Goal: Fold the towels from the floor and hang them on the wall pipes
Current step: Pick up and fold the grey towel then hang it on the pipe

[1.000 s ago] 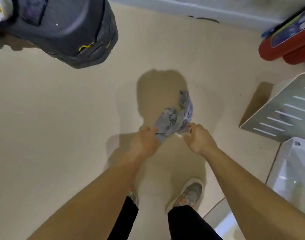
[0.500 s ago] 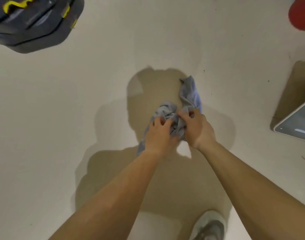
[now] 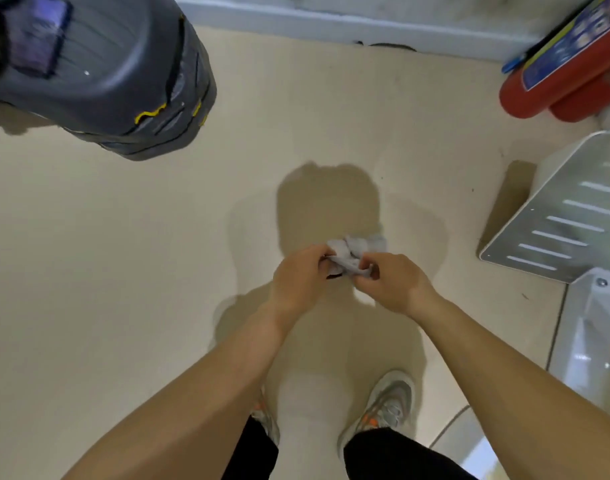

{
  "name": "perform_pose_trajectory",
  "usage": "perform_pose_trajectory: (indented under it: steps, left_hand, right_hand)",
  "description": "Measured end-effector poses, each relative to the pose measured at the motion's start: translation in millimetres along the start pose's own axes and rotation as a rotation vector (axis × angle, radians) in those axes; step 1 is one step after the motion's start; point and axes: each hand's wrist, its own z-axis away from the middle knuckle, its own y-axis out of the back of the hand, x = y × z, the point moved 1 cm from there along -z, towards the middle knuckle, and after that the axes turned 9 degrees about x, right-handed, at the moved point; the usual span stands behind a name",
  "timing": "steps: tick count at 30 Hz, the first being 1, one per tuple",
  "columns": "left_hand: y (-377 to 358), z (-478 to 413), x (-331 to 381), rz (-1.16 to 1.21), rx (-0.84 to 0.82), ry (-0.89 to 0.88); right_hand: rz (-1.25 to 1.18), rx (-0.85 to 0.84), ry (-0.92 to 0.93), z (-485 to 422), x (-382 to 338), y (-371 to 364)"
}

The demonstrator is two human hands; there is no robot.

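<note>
Towel point(image 3: 355, 252) is off the floor, bunched mid-frame between both hands above the feet. Left hand point(image 3: 302, 277) and right hand point(image 3: 388, 280) each pinch a wad of it. No fold visible yet; folding and hanging remain. Wall pipes not in view.

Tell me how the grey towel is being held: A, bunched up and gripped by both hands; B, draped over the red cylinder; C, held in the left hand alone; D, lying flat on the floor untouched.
A: the left hand and the right hand both pinch the crumpled grey towel, which sits bunched between them.
</note>
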Motion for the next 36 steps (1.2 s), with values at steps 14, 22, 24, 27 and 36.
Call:
perform_pose_trajectory:
  steps: [14,22,24,27,36]
  left_hand:
    - [316,199,296,-0.050,-0.059,-0.222]
    - [393,300,348,0.078,0.126,-0.204]
    - [399,310,347,0.155,0.147,-0.155]
    - [420,319,351,0.149,0.178,-0.119]
    - [486,327,352,0.138,0.280,-0.238]
  right_hand:
    - [-0.355,0.118,0.110,312,-215,288]
    - [-0.470,0.341,0.257,429,-287,368]
    - [-0.486,0.399,0.266,441,-290,375]
    - [-0.513,0.508,0.253,459,-291,393]
    - [-0.208,0.771,0.186,483,-264,444]
